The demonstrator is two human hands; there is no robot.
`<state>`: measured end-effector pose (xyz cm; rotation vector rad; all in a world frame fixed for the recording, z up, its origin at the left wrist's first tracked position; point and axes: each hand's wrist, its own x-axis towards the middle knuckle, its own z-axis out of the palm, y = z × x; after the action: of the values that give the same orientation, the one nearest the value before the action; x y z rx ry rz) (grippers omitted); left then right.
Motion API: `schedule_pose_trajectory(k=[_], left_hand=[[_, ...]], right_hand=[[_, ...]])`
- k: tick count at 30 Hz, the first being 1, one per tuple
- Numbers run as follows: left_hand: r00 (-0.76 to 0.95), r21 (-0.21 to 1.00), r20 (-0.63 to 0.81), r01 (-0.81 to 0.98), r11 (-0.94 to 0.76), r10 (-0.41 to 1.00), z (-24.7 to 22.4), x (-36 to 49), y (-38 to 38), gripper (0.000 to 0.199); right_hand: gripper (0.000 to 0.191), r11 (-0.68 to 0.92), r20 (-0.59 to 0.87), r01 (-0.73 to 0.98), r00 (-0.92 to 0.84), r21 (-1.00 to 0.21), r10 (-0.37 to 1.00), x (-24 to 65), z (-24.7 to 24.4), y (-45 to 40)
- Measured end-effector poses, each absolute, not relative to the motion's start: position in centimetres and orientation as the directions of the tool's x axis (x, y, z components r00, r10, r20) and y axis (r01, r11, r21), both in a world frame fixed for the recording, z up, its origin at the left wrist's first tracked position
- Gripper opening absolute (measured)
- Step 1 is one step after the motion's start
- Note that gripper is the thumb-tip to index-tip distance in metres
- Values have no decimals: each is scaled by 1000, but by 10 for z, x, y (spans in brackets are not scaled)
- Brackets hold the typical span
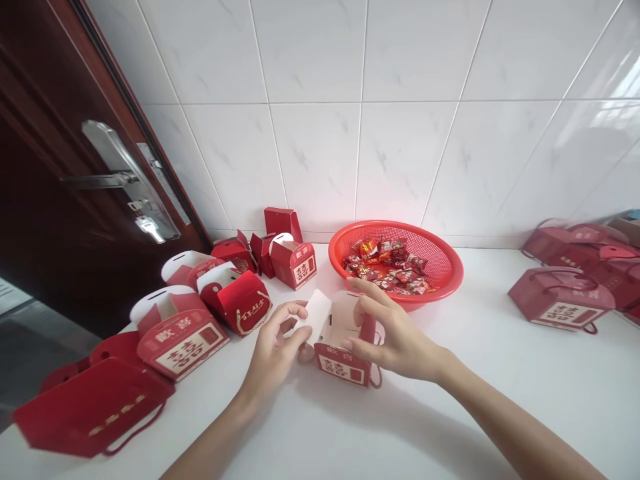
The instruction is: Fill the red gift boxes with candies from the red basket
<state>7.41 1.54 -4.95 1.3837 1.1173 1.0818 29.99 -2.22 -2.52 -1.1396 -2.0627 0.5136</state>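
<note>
A small red paper gift box (341, 370) with white lettering panels stands on the white table in front of me, its top unfolded and pale inside showing. My left hand (281, 337) pinches the box's white-backed flap on the left side between thumb and fingers. Across the box's right side, my right hand (393, 327) curls its thumb and fingers about the upper edge of the wall. A twisted cord handle hangs below that hand. Behind the box sits a red plastic basket (453, 267) with several wrapped candies (395, 263) in it.
Several red gift boxes (183, 340) with raised tops line the left of the table (320, 440). More boxes, with one in front (560, 300), are at the right. A tiled wall (315, 153) rises behind; a dark door (45, 120) with keys in its lock is at the left.
</note>
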Motion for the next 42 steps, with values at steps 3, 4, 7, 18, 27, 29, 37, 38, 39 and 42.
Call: schedule_pose_trajectory(k=[3, 4, 7, 18, 27, 29, 37, 38, 39, 42], left_hand=[[224, 997, -57, 62, 44, 973, -57, 77, 16, 18], [248, 995, -91, 49, 81, 965, -59, 79, 16, 19], [275, 988, -150, 14, 152, 950, -60, 82, 15, 22], [444, 996, -54, -41, 81, 895, -71, 85, 5, 33], [399, 997, 78, -47, -64, 914, -78, 84, 2, 63], [385, 995, 94, -66, -74, 918, -79, 83, 3, 68], [309, 983, 91, -179, -36, 947, -78, 79, 14, 62], [296, 982, 82, -188, -26, 952, -80, 79, 16, 60], [284, 981, 70, -192, -15, 956, -82, 79, 18, 58], [266, 983, 39, -186, 11, 963, -90, 81, 24, 56]], right_hand=[[21, 519, 317, 538, -425, -664, 848, 312, -15, -23], [20, 519, 284, 533, -461, -668, 841, 317, -11, -22], [14, 498, 174, 544, -539, -675, 824, 335, 0, -19], [40, 232, 250, 476, -26, -848, 968, 407, 2, 9], [27, 72, 57, 788, -47, -611, 997, 417, -24, 31], [26, 61, 10, 802, -69, -595, 998, 416, -21, 30], [43, 62, -326, 932, -187, -357, 927, 418, 10, 39], [49, 46, -377, 953, -163, -300, 912, 416, 14, 45], [56, 33, -409, 966, -139, -258, 902, 414, 16, 53], [81, 9, -444, 990, -71, -140, 893, 403, 17, 76]])
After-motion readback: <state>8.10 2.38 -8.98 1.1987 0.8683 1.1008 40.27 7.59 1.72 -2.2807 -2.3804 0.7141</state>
